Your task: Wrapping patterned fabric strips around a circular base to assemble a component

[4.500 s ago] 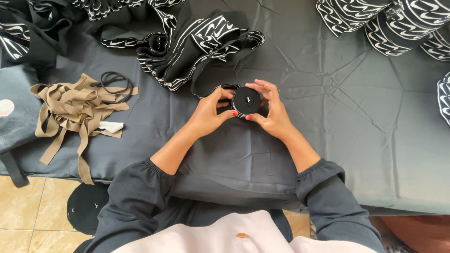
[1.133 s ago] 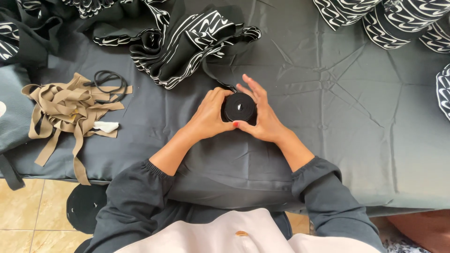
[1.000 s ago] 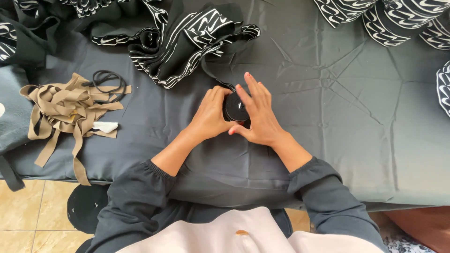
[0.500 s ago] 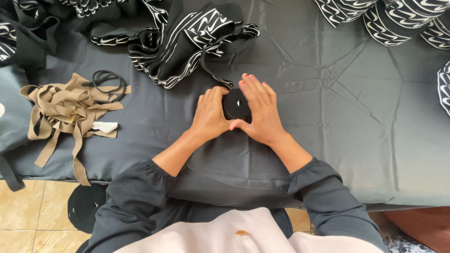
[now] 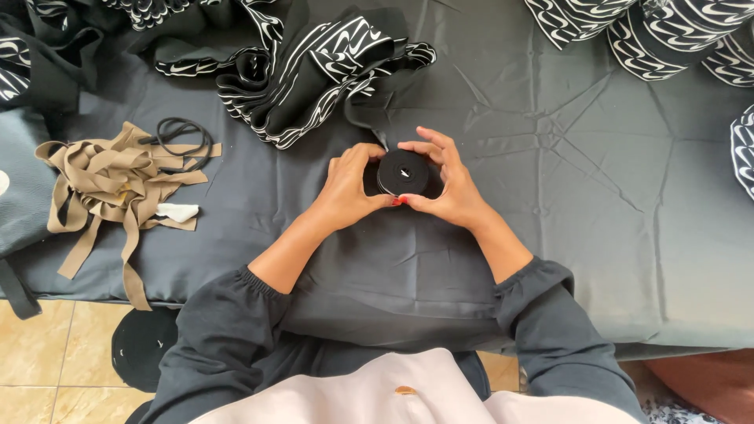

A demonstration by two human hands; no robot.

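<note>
Black strap roll (image 5: 404, 172) half hidden between left hand (image 5: 351, 184), right hand (image 5: 444, 182).

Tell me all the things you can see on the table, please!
Roll of black band: one, black, middle of the table, held between both hands.
Striped cloth heap: one, black and white, just beyond the roll.
Striped rolls: several, black and white, far right corner.
Tan strips: one tangled pile, tan, left side.
Black cord loop: one, black, on the tan pile.
Table cover: one, dark grey.
Round black disc: one, on the tiled floor.
Left hand: on the roll's left.
Right hand: on its right.
</note>
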